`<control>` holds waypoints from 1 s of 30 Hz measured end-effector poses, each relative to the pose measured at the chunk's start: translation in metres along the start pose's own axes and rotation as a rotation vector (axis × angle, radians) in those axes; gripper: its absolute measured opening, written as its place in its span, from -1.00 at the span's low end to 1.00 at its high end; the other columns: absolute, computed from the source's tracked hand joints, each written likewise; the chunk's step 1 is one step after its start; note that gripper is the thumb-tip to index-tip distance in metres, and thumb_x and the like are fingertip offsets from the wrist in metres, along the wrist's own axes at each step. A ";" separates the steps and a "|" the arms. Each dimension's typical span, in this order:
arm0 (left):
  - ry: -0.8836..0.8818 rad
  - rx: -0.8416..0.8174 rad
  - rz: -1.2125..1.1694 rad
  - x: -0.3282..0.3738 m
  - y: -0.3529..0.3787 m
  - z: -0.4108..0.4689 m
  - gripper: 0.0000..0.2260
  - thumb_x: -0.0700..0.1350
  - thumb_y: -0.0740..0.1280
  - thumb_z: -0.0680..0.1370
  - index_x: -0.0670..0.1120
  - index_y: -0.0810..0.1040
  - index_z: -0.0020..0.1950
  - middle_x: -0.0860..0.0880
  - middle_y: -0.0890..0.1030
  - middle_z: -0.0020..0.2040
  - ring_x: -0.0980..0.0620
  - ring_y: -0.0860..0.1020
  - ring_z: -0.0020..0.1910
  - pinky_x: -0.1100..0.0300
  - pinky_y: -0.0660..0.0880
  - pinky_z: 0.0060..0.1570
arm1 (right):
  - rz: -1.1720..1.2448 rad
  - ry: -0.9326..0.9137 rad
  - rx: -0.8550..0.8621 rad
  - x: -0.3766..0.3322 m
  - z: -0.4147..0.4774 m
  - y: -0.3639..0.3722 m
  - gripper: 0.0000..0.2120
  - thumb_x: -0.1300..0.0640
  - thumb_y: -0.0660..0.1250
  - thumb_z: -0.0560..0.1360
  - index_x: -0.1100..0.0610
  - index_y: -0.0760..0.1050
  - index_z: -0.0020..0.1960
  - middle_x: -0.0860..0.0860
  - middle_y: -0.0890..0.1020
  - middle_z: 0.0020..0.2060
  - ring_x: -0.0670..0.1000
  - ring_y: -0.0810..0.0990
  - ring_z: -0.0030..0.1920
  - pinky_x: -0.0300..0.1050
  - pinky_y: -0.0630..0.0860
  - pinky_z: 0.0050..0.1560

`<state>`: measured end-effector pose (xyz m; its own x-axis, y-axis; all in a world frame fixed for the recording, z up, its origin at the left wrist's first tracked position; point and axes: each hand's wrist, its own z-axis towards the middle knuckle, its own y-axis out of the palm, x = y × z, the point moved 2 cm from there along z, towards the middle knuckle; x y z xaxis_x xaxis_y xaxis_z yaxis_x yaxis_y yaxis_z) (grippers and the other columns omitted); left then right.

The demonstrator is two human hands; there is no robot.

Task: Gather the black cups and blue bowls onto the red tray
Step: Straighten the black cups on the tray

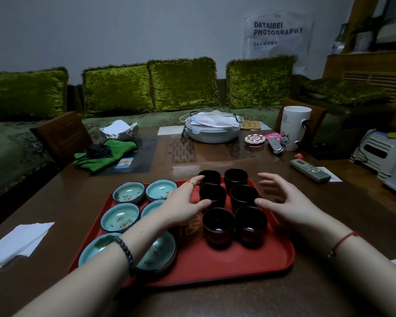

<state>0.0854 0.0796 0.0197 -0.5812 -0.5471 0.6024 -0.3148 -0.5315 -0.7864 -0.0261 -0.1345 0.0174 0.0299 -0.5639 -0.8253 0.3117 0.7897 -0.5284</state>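
While six blue bowls (126, 192) sit in two columns on the left half of the red tray (233, 261), one partly hidden under the left forearm, the gathering looks almost finished. Open and holding nothing, the left hand (183, 202) has its fingertips against the left side of the black cups (218, 221), six of them packed in two columns on the right half. Mirroring it, the right hand (281, 197) is spread and empty, thumb touching a middle cup. Both rear cups stand at the tray's far rim, possibly overhanging it; nudging them inward seems all that remains. No stray cups or bowls show on the counter (238, 156).
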 end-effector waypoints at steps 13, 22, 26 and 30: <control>0.019 -0.080 -0.003 -0.006 0.005 0.013 -0.45 -0.03 0.32 0.50 0.00 0.20 0.43 -0.04 0.35 0.43 0.03 0.31 0.40 0.10 0.23 0.41 | 0.063 0.017 -0.242 0.011 0.026 0.006 -0.45 0.27 0.40 0.39 0.01 0.32 0.31 0.10 0.49 0.24 -0.02 0.49 0.23 -0.28 0.44 0.20; 0.028 -0.080 -0.046 -0.008 0.004 0.014 -0.48 -0.06 0.35 0.48 -0.04 0.27 0.40 -0.04 0.46 0.33 0.08 0.44 0.28 0.16 0.36 0.30 | 0.117 0.031 -0.241 0.013 0.025 0.005 -0.51 0.30 0.36 0.40 0.04 0.35 0.27 0.07 0.51 0.20 -0.10 0.53 0.09 -0.40 0.48 0.07; 0.038 -0.110 -0.032 -0.007 0.004 0.013 -0.51 -0.05 0.33 0.49 -0.04 0.29 0.39 -0.06 0.46 0.31 0.05 0.43 0.29 0.12 0.36 0.30 | 0.086 0.041 -0.228 0.011 0.025 0.005 -0.54 0.28 0.36 0.41 0.06 0.37 0.27 -0.02 0.52 0.12 -0.21 0.48 0.00 -0.56 0.42 -0.07; 0.045 -0.114 -0.026 -0.006 0.003 0.012 -0.53 -0.05 0.32 0.49 -0.04 0.30 0.38 -0.08 0.45 0.31 0.04 0.43 0.29 0.13 0.36 0.29 | 0.086 0.044 -0.226 0.014 0.024 0.005 -0.60 0.25 0.36 0.41 0.01 0.40 0.21 -0.01 0.54 0.12 -0.23 0.49 0.02 -0.55 0.42 -0.05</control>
<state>0.0968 0.0738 0.0148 -0.6041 -0.5027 0.6184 -0.4123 -0.4669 -0.7823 -0.0008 -0.1441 0.0083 0.0038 -0.4848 -0.8746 0.0892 0.8713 -0.4826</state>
